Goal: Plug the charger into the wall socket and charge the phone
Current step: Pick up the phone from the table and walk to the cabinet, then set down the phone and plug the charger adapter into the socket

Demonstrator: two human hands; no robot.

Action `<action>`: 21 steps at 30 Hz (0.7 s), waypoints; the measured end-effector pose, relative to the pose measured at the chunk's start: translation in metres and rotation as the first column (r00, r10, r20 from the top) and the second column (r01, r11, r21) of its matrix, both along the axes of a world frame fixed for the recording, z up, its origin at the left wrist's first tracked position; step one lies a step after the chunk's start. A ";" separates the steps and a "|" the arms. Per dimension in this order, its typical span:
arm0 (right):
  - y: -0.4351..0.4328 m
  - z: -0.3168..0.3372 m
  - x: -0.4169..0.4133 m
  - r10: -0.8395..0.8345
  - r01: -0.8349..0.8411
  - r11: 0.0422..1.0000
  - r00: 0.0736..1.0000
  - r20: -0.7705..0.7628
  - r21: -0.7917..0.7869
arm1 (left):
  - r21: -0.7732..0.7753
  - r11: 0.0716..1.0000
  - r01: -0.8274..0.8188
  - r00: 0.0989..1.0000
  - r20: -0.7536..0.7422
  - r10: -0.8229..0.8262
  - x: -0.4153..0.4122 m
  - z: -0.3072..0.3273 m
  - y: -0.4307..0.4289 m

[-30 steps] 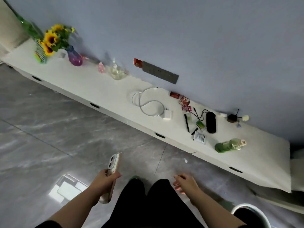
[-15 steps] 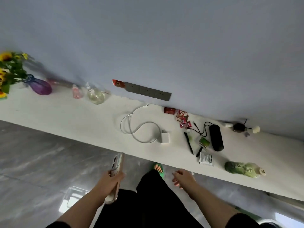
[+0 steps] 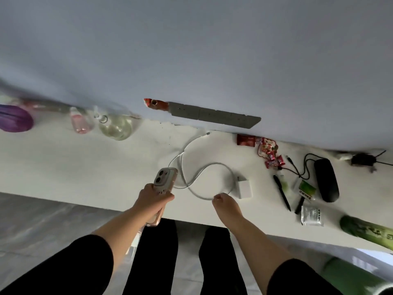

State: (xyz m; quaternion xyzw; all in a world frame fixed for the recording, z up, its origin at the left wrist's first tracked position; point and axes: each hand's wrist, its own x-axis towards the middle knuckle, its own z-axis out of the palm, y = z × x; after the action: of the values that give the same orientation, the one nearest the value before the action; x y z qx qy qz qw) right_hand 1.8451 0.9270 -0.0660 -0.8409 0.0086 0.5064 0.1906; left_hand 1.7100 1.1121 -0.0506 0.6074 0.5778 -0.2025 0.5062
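Below a grey wall, on the white counter (image 3: 85, 162), the left hand (image 3: 154, 198) grips the phone (image 3: 162, 188) while the right hand (image 3: 225, 204) hangs loosely curled, empty, above the cable (image 3: 204, 173).

Two hands are seen: a left hand (image 3: 154, 196) and a right hand (image 3: 225, 204). One phone (image 3: 162, 184), one white charger block (image 3: 244, 187) and one coiled white cable (image 3: 204, 173) are counted on one white table (image 3: 63, 162). One grey socket strip (image 3: 214, 117) is seen on the wall. Also counted: one purple vase (image 3: 14, 121), one pink bottle (image 3: 79, 122), one clear round bottle (image 3: 116, 126), one black case (image 3: 326, 182), one black pen (image 3: 281, 192), one white sachet (image 3: 311, 216) and one green bottle (image 3: 365, 231).
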 end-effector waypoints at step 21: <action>0.054 -0.100 -0.042 0.495 -0.430 0.824 0.863 0.100 -0.370 | 0.616 0.738 0.275 0.957 -0.099 -0.273 0.002 -0.131 0.050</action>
State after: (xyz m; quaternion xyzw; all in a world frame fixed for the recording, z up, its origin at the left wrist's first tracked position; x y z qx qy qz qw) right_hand 1.8032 0.9814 -0.1660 -0.8822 -0.1290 0.4450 -0.0843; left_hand 1.7124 1.1620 -0.1813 0.8183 0.5167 -0.0727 0.2410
